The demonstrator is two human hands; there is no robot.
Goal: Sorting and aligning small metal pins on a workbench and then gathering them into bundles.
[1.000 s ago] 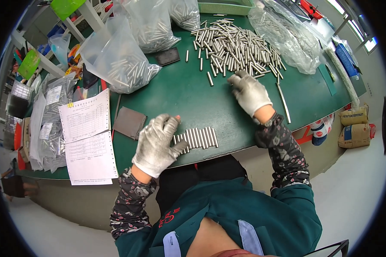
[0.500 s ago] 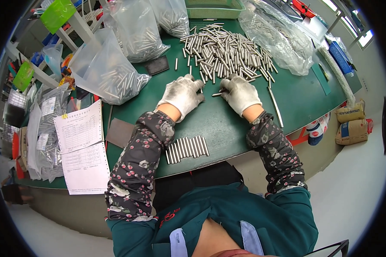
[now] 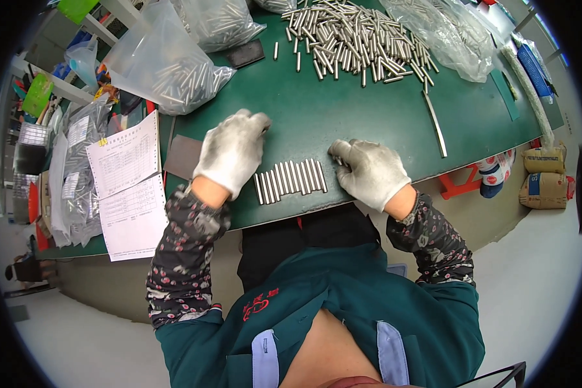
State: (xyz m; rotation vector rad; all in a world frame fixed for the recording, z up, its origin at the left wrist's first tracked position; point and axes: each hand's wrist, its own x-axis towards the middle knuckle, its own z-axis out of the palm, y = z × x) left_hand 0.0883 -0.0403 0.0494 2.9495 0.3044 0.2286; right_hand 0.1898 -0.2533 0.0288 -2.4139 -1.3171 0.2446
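Note:
A row of short steel pins (image 3: 291, 181) lies side by side near the table's front edge, between my two hands. My left hand (image 3: 231, 152), in a white work glove with greyed fingertips, is above the table just left of the row. Its fingers are curled together, and whatever they may hold is hidden. Right of the row is my right hand (image 3: 372, 169), gloved the same way, its fingers bent inward near the last pin. What its fingertips hold, if anything, cannot be made out. Farther back spreads a large heap of loose pins (image 3: 355, 42).
Clear plastic bags of pins (image 3: 184, 87) stand at the back left; another bag (image 3: 449, 42) lies back right. Printed sheets (image 3: 129, 187) hang over the left edge. A flat metal strip (image 3: 435, 124) and a dark block (image 3: 244, 53) lie on the green table (image 3: 381, 116).
Both hands have drawn back from the heap toward me, to either side of the row. The whole view has shifted, so the table sits higher in the picture. The row looks unchanged.

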